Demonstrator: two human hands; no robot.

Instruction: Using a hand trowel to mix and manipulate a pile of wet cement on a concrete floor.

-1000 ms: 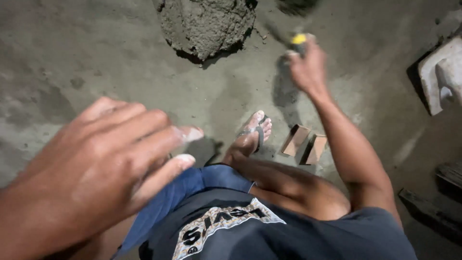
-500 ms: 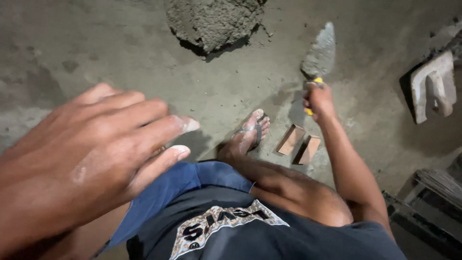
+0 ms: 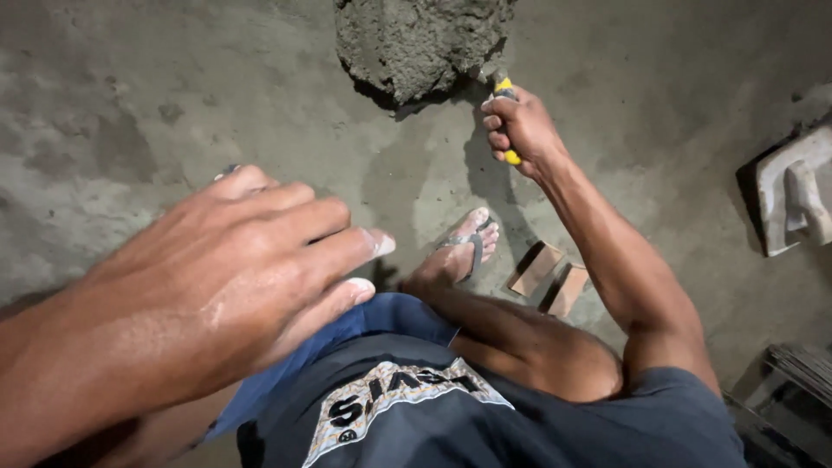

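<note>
My right hand [image 3: 523, 128] is closed around the yellow handle of a trowel [image 3: 505, 89], reaching forward to the edge of a grey mortar pile [image 3: 416, 43] on the concrete floor. The trowel's blade is hidden in or behind the mortar. My left hand [image 3: 234, 269] hangs close to the camera at the left, fingers extended and slightly apart, holding nothing. My foot in a sandal [image 3: 464, 247] rests on the floor between the two hands, below the pile.
Two small brown tile pieces [image 3: 550, 277] lie on the floor by my foot. A grey plastering float [image 3: 793, 195] with a handle sits at the right edge. A dark metal object [image 3: 793, 390] is at the lower right corner.
My right hand brought the trowel from the raised position at the right back to the mortar pile, so the blade is out of sight. The left hand stayed near the camera.
</note>
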